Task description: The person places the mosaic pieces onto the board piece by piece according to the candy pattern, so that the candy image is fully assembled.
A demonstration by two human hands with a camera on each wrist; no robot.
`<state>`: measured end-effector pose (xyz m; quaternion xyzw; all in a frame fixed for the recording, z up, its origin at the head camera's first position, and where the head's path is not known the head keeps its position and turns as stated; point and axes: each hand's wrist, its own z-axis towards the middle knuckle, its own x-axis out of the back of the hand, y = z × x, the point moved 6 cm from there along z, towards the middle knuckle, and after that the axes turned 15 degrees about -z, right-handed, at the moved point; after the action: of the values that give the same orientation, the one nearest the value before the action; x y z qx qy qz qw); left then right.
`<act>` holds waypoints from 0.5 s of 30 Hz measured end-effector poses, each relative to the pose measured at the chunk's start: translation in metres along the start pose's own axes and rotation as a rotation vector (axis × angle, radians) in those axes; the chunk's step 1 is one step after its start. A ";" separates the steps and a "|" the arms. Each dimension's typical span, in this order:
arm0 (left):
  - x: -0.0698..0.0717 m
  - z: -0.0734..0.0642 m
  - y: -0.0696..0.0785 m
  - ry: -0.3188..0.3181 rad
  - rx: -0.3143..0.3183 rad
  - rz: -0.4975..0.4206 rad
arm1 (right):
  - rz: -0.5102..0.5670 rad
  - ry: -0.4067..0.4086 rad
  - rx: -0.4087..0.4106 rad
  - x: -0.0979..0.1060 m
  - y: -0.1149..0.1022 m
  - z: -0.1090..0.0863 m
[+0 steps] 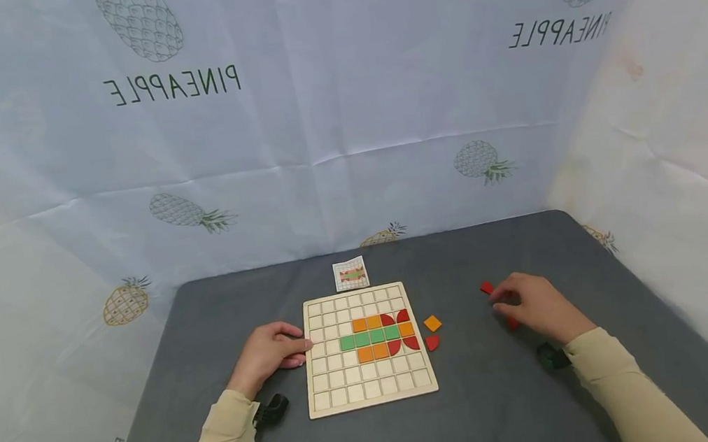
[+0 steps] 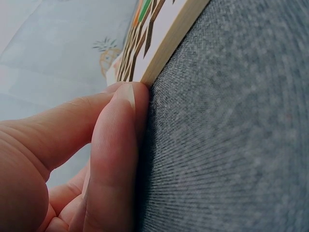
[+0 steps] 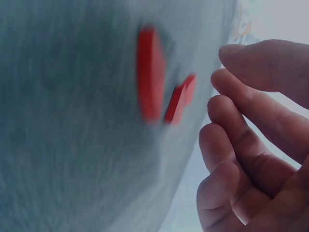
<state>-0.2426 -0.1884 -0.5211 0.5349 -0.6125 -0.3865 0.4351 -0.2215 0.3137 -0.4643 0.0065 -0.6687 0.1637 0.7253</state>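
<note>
A pale wooden grid board lies on the dark table, with green, orange and red tiles set in its middle and right squares. At its left edge, my left hand grips the rim between thumb and fingertips; the left wrist view shows the fingertips against the board's side. My right hand hovers over red pieces on the right side of the table. Its fingers are loosely bent, and nothing is between them. Below them, the right wrist view shows a blurred red piece with other red pieces behind it.
A loose orange square and a red quarter-round piece lie just right of the board. Behind the board is a small picture card with a coloured grid pattern. Pineapple-print curtains hang around the table.
</note>
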 end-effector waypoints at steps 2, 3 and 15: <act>0.000 0.000 0.001 0.002 -0.002 0.000 | 0.013 -0.014 -0.022 0.000 0.012 0.004; 0.000 0.000 0.001 0.002 -0.001 0.000 | 0.019 -0.022 -0.033 0.000 0.018 0.007; 0.000 -0.002 0.001 0.002 0.014 0.007 | 0.022 -0.092 -0.091 -0.016 0.032 0.038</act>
<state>-0.2412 -0.1878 -0.5192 0.5361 -0.6166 -0.3805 0.4332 -0.2670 0.3314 -0.4820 -0.0265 -0.7083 0.1407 0.6913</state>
